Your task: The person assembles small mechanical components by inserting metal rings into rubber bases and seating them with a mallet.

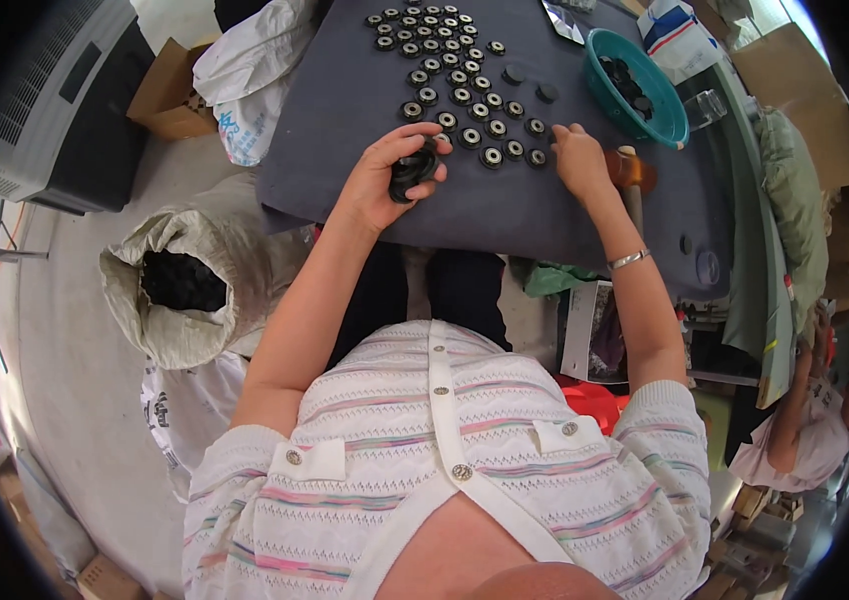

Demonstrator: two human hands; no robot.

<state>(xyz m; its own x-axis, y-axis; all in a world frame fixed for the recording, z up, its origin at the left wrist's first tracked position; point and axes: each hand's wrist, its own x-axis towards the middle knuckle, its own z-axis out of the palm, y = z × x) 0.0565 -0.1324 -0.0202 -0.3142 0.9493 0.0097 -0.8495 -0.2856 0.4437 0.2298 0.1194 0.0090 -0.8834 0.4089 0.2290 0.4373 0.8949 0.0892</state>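
Note:
My left hand (385,178), at the near edge of the cloth-covered table, is closed around a small stack of black round wheels (411,176). Several black wheels with metal bearing centres (471,138) lie in loose rows beyond it, the nearest ones by its fingertips. To the right of those rows is my right hand (582,160), its fingers pinched together and pointing down at the table. Whatever its fingertips hold, if anything, is hidden. Close to the right wrist lies a hammer (632,172) with an amber head, its handle partly behind the forearm.
A teal basin (600,42) holding black pieces stands at the table's far right. Beside it is a clear cup (707,108). An open sack (135,290) of black pieces sits on the floor at left, near a cardboard box (160,100). Another person (795,440) is at far right.

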